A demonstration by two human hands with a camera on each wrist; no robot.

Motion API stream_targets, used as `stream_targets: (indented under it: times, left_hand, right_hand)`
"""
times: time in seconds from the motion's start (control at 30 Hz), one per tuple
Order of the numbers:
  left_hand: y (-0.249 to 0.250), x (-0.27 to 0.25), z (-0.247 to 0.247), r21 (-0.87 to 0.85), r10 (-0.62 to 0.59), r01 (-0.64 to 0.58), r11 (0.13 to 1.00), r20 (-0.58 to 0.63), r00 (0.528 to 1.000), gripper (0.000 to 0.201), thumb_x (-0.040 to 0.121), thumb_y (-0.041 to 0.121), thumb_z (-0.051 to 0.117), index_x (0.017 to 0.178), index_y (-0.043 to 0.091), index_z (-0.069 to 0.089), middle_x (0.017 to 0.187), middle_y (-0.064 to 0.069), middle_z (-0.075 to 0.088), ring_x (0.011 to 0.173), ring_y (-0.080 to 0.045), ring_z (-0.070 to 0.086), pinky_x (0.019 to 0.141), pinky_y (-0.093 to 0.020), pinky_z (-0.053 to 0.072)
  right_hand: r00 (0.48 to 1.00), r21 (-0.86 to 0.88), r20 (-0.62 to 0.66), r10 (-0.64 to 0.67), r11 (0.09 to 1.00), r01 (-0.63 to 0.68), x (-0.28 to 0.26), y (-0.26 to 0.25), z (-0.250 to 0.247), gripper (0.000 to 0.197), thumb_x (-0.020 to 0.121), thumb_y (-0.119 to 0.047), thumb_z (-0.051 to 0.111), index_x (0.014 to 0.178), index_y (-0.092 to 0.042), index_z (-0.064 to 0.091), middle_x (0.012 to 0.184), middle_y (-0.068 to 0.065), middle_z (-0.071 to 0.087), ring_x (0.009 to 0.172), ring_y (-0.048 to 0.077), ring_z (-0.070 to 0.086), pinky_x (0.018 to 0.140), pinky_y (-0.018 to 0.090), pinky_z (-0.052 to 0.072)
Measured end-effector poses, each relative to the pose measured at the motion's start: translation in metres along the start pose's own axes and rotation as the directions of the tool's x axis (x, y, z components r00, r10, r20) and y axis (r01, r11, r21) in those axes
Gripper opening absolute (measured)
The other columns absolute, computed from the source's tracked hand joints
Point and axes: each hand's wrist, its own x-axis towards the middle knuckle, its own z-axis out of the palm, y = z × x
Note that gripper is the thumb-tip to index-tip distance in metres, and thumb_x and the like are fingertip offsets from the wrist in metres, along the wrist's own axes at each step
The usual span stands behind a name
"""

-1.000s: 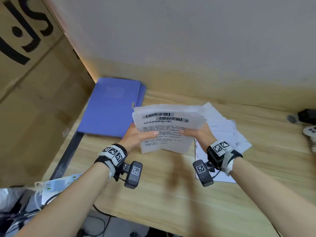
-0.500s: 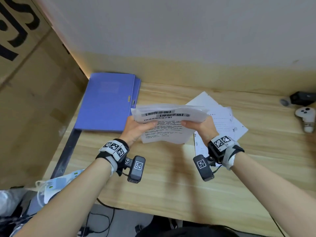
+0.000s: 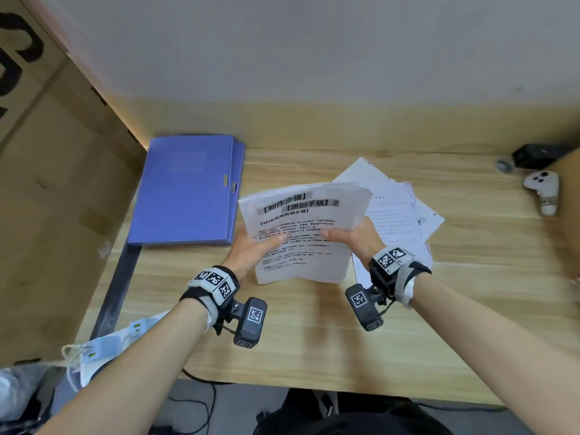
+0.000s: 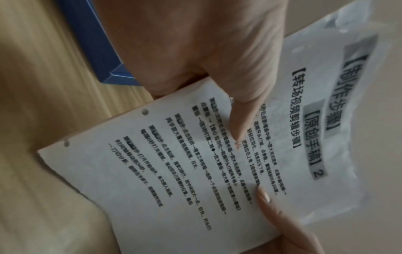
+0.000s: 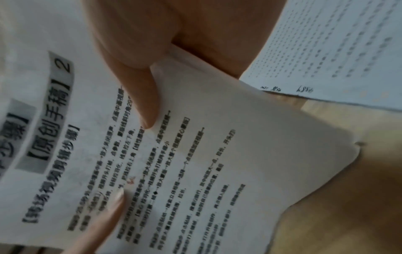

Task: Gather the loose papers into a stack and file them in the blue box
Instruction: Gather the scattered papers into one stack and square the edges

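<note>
Your left hand [image 3: 251,249] and right hand [image 3: 354,238] each pinch the stack [image 3: 301,227], thumbs on the printed top sheet, holding it above the bench [image 3: 314,334]. Your left wrist view shows punch holes [image 4: 144,112] along its edge. The blue box [image 3: 185,189] lies closed left of your hands; loose papers [image 3: 398,211] lie to the right.

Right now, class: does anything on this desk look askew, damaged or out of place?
Yes. The held stack, gripped by the left hand and right hand, has bent, uneven edges. Loose papers lie fanned crookedly on the desk. The blue box is closed.
</note>
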Motion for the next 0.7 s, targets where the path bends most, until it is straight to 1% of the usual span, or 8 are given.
stream_targets:
  times: [0.13, 0.23, 0.33, 0.43, 0.53, 0.57, 0.63, 0.7]
  left_hand:
    - [-0.009, 0.006, -0.002, -0.077, -0.060, 0.056, 0.995, -0.061, 0.996, 0.030, 0.079, 0.018, 0.080, 0.107, 0.015, 0.071, 0.107, -0.002, 0.076, 0.101, -0.018, 0.072, 0.092, -0.044, 0.056]
    - [-0.019, 0.013, 0.002, -0.085, -0.129, 0.121, 0.989, -0.090, 0.988, 0.026, 0.080, 0.015, 0.079, 0.105, 0.013, 0.071, 0.105, -0.005, 0.076, 0.098, -0.021, 0.073, 0.090, -0.045, 0.057]
    - [-0.036, 0.023, 0.008, -0.120, -0.241, 0.227, 0.966, -0.119, 0.963, 0.021, 0.084, 0.011, 0.074, 0.103, 0.017, 0.069, 0.105, -0.004, 0.074, 0.095, -0.019, 0.072, 0.090, -0.044, 0.056]
    - [-0.058, 0.036, 0.010, -0.107, -0.336, 0.322, 0.941, -0.164, 0.927, 0.024, 0.084, 0.010, 0.075, 0.107, 0.015, 0.069, 0.111, -0.007, 0.073, 0.099, -0.024, 0.070, 0.093, -0.046, 0.055]
    - [-0.077, 0.050, 0.012, -0.104, -0.404, 0.390, 0.915, -0.238, 0.883, 0.031, 0.084, 0.012, 0.075, 0.114, 0.009, 0.068, 0.114, -0.009, 0.072, 0.101, -0.028, 0.069, 0.095, -0.048, 0.054]
    - [-0.080, 0.052, 0.012, -0.099, -0.412, 0.400, 0.911, -0.261, 0.873, 0.029, 0.084, 0.011, 0.074, 0.113, 0.008, 0.068, 0.114, -0.010, 0.072, 0.101, -0.028, 0.069, 0.095, -0.047, 0.054]
    - [-0.086, 0.058, 0.021, -0.058, -0.401, 0.404, 0.913, -0.305, 0.864, 0.020, 0.085, 0.007, 0.070, 0.105, 0.011, 0.068, 0.112, -0.009, 0.072, 0.097, -0.027, 0.068, 0.090, -0.040, 0.054]
    - [-0.083, 0.061, 0.030, 0.014, -0.367, 0.399, 0.917, -0.366, 0.855, 0.024, 0.083, 0.005, 0.065, 0.105, 0.016, 0.064, 0.110, -0.006, 0.072, 0.091, -0.024, 0.067, 0.080, -0.033, 0.053]
  right_hand:
    - [0.996, 0.023, -0.056, 0.068, 0.998, -0.066, 0.012, 0.005, -0.001, 0.049, 0.058, -0.021, 0.090, 0.101, -0.006, 0.073, 0.101, 0.010, 0.076, 0.098, 0.030, 0.072, 0.092, 0.051, 0.055]
    - [0.992, -0.025, -0.077, 0.097, 0.995, -0.099, 0.028, 0.018, 0.001, 0.049, 0.059, -0.025, 0.090, 0.101, -0.007, 0.072, 0.098, 0.007, 0.077, 0.094, 0.027, 0.073, 0.090, 0.047, 0.057]
    - [0.990, -0.070, -0.055, 0.129, 0.989, -0.132, 0.046, 0.034, 0.004, 0.045, 0.068, -0.014, 0.085, 0.109, -0.009, 0.070, 0.101, 0.007, 0.076, 0.095, 0.028, 0.072, 0.088, 0.047, 0.057]
    - [0.986, -0.167, -0.060, 0.158, 0.972, -0.166, 0.064, 0.046, -0.001, 0.039, 0.076, -0.001, 0.073, 0.113, -0.012, 0.066, 0.100, 0.005, 0.073, 0.092, 0.025, 0.070, 0.083, 0.040, 0.059]
    - [0.973, -0.205, -0.144, 0.181, 0.956, -0.208, 0.075, 0.053, -0.016, 0.028, 0.080, 0.009, 0.065, 0.104, -0.005, 0.064, 0.083, 0.004, 0.068, 0.075, 0.019, 0.064, 0.071, 0.022, 0.057]
    - [0.970, -0.197, -0.172, 0.174, 0.958, -0.207, 0.077, 0.056, -0.023, 0.026, 0.081, 0.011, 0.062, 0.101, -0.005, 0.065, 0.080, 0.003, 0.068, 0.072, 0.018, 0.064, 0.066, 0.021, 0.055]
    - [0.958, -0.245, -0.245, 0.149, 0.947, -0.210, 0.080, 0.062, -0.045, 0.025, 0.080, 0.008, 0.061, 0.092, -0.013, 0.067, 0.078, -0.001, 0.069, 0.071, 0.020, 0.065, 0.062, 0.026, 0.056]
    - [0.948, -0.338, -0.299, 0.112, 0.916, -0.215, 0.083, 0.064, -0.070, 0.023, 0.078, -0.003, 0.066, 0.087, -0.024, 0.068, 0.081, -0.005, 0.070, 0.078, 0.019, 0.068, 0.071, 0.032, 0.059]
